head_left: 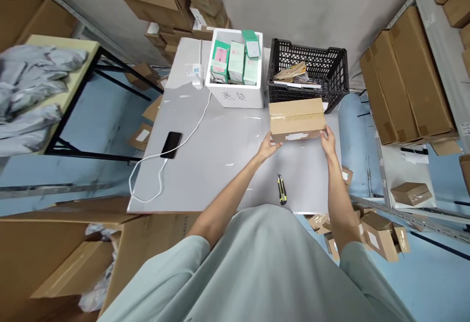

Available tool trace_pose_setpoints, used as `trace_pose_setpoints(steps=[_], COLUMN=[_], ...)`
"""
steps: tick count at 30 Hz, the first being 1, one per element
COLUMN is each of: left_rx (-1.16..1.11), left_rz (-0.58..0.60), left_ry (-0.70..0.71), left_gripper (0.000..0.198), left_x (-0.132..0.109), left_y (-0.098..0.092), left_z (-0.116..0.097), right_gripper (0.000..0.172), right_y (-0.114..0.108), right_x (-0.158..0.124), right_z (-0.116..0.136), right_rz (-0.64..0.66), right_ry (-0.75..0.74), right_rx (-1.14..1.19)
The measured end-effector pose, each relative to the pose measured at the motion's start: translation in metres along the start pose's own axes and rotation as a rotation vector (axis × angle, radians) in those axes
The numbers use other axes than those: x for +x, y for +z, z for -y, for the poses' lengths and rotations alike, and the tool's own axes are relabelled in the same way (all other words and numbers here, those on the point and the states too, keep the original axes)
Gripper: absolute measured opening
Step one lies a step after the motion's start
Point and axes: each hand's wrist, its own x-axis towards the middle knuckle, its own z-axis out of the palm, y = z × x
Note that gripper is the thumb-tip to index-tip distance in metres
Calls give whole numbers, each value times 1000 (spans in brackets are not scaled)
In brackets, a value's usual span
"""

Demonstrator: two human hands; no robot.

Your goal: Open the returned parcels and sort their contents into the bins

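Note:
A taped cardboard box point(296, 117) with a white label on its near side is at the right part of the table, in front of the black crate. My left hand point(269, 147) grips its lower left corner. At the right end, my right hand point(328, 141) holds the other near corner. Both hands' fingertips are partly hidden by the box. Whether the box rests on the table or is slightly raised, I cannot tell. Nearer to me lies a yellow and black utility knife point(282, 190).
A white foam bin point(235, 94) with green-and-white boxes stands at the back, beside the black plastic crate point(308, 92) holding papers. On the left of the grey table point(205, 165) lie a phone point(171, 145) and a white cable point(191, 133). A large open carton point(154, 243) stands at front left.

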Motion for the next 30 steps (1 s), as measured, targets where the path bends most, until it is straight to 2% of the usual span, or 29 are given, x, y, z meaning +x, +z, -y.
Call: trace_pose_setpoints(steps=[2,4,7,10,15,19,23,26,30], left_rx=[5,-9,-22,-21,-8,2,-22,-31,4], left_rz=[-58,-132,-232,-279,-364,-380,-355,-331,-281], left_ry=[-107,-169,-204,-234,-261,-256,-239,-226,-198], left_gripper=[94,93,87,81,75,67,60,55,50], left_x=[-15,-35,-73,-116,-179,-217,-239,-245,-240], left_y=[-20,-45,-89,-136,-200,-235,-263,-281,-296], left_z=[6,15,32,51,77,92,109,121,126], right_gripper=[81,87,93,94,98,101,98,93,89], right_y=[13,31,59,85,123,148,166,174,178], right_x=[-26,-58,-114,-171,-254,-309,-350,-370,-383], right_z=[10,20,35,47,55,54,59,65,70], right_rz=[25,87,165,228,262,273,222,181,126], right_ry=[42,15,-13,-42,43,116,158,168,179], right_rx=[70,119,149,148,158,130,115,94,85])
